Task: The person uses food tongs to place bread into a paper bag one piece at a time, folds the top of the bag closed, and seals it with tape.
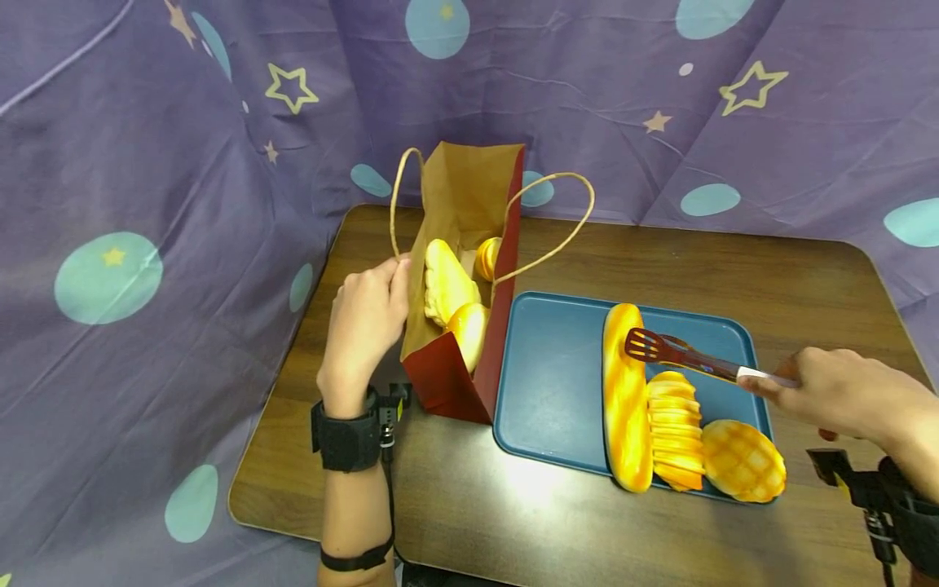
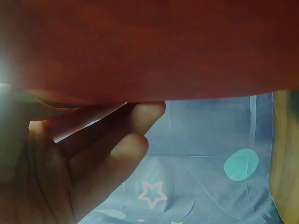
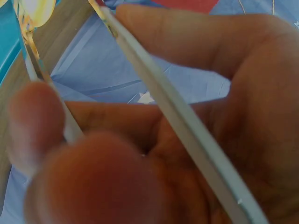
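A red paper bag [image 1: 455, 391] with a tan lining and cord handles stands on the table. My left hand [image 1: 368, 314] pinches its left rim; in the left wrist view, the bag's red side hides the fingertips of that hand [image 2: 93, 158]. My right hand [image 1: 844, 391] grips tongs [image 1: 704, 363] with brown slotted heads, their two arms apart in the right wrist view. The heads are over the upper part of a long bread loaf [image 1: 627, 424] on a blue tray [image 1: 553, 383]. Beside the loaf lie a sliced-looking bread [image 1: 675, 432] and a round crosshatched bun [image 1: 743, 461].
Inside the bag are a pale pastry [image 1: 446, 285], a glossy bun [image 1: 469, 330] and a round orange-yellow piece [image 1: 487, 258]. The wooden table [image 1: 587, 538] has rounded corners. A purple patterned cloth [image 1: 557, 106] hangs behind and left of it.
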A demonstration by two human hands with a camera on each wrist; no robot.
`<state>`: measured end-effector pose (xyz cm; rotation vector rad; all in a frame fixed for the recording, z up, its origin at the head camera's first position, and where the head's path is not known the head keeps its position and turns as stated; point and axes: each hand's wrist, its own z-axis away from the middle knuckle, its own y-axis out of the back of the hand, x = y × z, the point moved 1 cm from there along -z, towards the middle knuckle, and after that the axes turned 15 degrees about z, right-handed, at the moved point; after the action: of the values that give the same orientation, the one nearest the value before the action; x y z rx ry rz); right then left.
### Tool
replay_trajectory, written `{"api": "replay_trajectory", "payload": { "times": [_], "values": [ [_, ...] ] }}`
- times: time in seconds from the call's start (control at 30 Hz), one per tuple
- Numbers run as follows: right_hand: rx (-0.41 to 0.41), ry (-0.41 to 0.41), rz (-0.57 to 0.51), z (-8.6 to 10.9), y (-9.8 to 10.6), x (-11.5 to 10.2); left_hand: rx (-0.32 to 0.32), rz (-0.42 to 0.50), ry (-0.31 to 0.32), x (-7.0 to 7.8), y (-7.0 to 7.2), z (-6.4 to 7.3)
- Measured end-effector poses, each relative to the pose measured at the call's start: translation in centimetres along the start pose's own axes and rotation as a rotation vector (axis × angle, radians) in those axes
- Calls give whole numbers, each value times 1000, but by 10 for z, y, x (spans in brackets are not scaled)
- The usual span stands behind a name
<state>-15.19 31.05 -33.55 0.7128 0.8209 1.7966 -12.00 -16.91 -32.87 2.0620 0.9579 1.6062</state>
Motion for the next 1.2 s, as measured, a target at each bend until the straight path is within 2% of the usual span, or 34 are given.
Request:
{"api": "replay_trajectory", "payload": {
  "times": [0.33, 0.67, 0.8, 0.97, 1.2],
  "values": [
    [-24, 43, 5, -8, 0, -7, 0, 5, 9, -1, -1, 0],
    [18, 62, 92, -14, 2, -17, 2, -3, -2, -1, 0, 0],
    [66, 66, 116, -17, 3, -17, 1, 1, 5, -1, 0, 0],
    [106, 123, 74, -18, -1, -13, 0, 0, 6, -2, -2, 0],
    [115, 216, 15, -19, -4, -15, 15, -3, 2, -2, -1, 0]
  ]
}}
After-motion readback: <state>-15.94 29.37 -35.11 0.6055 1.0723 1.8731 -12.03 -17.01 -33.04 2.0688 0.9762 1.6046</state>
